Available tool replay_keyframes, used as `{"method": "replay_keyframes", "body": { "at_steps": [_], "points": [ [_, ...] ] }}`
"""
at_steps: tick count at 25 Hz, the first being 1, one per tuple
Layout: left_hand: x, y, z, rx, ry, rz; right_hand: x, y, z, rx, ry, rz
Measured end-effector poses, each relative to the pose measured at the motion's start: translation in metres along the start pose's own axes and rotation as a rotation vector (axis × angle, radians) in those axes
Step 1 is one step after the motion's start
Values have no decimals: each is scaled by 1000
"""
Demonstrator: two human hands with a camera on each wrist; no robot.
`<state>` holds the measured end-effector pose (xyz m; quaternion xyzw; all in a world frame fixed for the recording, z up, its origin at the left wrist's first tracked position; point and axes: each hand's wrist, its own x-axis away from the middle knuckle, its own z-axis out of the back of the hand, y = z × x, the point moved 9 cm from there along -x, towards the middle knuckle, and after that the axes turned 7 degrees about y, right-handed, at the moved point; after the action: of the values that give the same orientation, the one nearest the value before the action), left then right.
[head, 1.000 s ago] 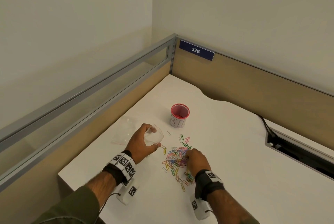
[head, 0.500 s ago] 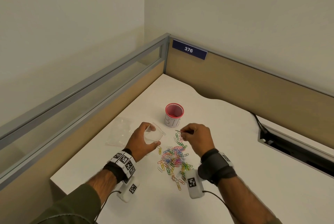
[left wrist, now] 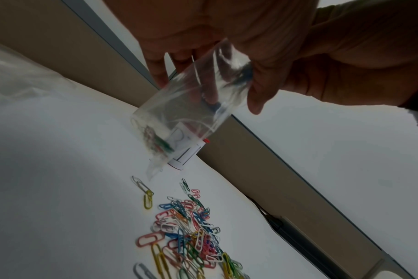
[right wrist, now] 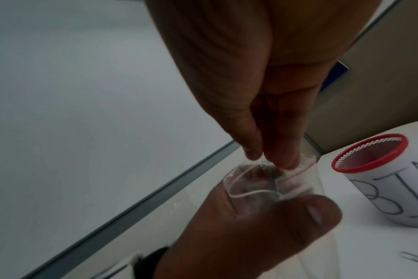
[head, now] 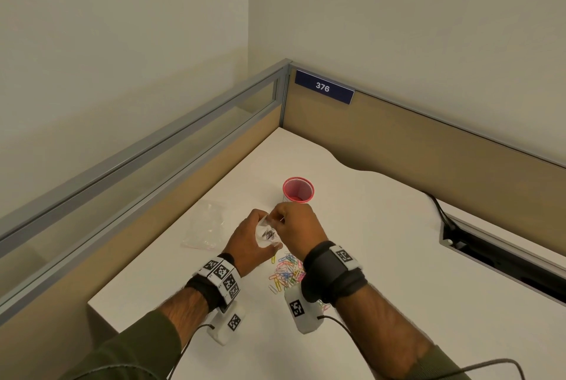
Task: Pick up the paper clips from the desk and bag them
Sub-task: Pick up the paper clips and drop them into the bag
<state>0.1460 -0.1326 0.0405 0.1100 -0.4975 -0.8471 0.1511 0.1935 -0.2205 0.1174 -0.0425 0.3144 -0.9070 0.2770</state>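
Note:
My left hand (head: 249, 241) holds a small clear zip bag (head: 268, 235) upright above the desk, thumb and fingers curled round it (left wrist: 186, 113). A few paper clips (left wrist: 156, 144) lie at the bag's bottom. My right hand (head: 283, 220) has its thumb and fingertips (right wrist: 253, 151) pinched together at the bag's open mouth (right wrist: 251, 181); what they pinch looks like a thin paper clip, mostly hidden. A pile of coloured paper clips (head: 286, 272) lies on the white desk (head: 382, 257) just below both hands, partly behind the right wrist.
A red mesh cup (head: 298, 189) with a white label stands just beyond the hands. Spare clear bags (head: 205, 226) lie to the left. Partition walls (head: 428, 147) close the desk's back and left. A cable slot (head: 496, 260) opens at right.
My right hand left the pile, lifted with a clip pinched, and moved left to the bag's mouth. The left hand raised the bag slightly and kept its grip.

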Motion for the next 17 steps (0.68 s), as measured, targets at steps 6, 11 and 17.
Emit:
{"method": "replay_keyframes", "body": {
  "at_steps": [6, 11, 17],
  "points": [
    [5, -6, 20, 22, 34, -31, -3, 57, 27, 32, 158, -71],
    [13, -24, 43, 25, 71, 6, 7, 169, -23, 326, -218, -296],
    [13, -32, 55, 26, 101, 33, 13, 174, -77, 370, -409, -194]
  ]
}}
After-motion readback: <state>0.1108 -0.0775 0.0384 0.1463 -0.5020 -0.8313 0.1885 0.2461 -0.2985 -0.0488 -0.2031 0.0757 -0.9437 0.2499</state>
